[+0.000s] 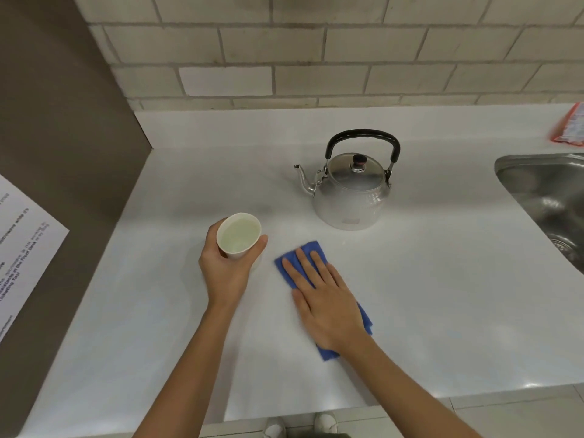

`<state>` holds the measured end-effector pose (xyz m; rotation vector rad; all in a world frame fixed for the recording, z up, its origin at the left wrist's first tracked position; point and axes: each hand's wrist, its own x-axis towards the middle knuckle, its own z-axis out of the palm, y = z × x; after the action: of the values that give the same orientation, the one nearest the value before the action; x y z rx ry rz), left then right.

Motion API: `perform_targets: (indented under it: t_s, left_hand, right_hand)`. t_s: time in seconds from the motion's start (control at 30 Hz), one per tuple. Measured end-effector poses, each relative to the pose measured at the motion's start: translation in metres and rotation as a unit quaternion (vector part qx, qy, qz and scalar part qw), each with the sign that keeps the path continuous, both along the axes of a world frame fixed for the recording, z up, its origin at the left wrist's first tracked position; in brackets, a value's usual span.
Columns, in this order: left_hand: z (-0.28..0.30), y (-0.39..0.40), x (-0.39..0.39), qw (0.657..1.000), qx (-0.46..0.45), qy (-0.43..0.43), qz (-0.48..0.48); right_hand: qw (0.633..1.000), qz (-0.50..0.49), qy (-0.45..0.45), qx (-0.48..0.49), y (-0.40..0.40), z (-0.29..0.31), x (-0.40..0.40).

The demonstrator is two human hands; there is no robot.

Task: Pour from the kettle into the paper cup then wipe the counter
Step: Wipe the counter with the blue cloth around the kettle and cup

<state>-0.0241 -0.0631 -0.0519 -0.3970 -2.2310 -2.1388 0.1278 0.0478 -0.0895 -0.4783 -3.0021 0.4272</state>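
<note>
A silver kettle (pixel 349 191) with a black handle stands upright on the white counter (pixel 442 295), spout pointing left. My left hand (pixel 226 270) is wrapped around a white paper cup (pixel 238 235) that holds liquid, left of the kettle. My right hand (pixel 325 298) lies flat, fingers spread, pressing on a blue cloth (pixel 308 252) on the counter in front of the kettle. Most of the cloth is hidden under the hand.
A steel sink (pixel 543 197) is set into the counter at the right. A red-and-white packet (pixel 568 124) lies at the back right. A brown panel (pixel 63 121) with a printed sheet (pixel 22 245) walls the left side. Tiled wall behind.
</note>
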Motion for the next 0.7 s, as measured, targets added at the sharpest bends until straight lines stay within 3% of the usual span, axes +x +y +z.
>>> perform_targets:
  t_s: [0.2,0.3,0.5,0.7]
  left_hand:
    - [0.002,-0.001,0.001,1.000,-0.004,-0.018,-0.012]
    - [0.002,-0.003,0.001,1.000,-0.007,-0.024,-0.016]
    - [0.003,-0.001,0.003,1.000,0.001,-0.025,-0.013]
    - [0.004,0.002,0.008,0.999,0.004,-0.033,-0.012]
  right_hand:
    - [0.997,-0.073,-0.016,0.032,0.023,0.007,-0.061]
    - [0.998,-0.049,-0.029,0.028,0.026,0.011,-0.091]
    - [1.000,0.025,-0.003,0.014,0.006,0.006,-0.035]
    - [0.997,-0.070,-0.008,0.016,0.025,0.009,-0.016]
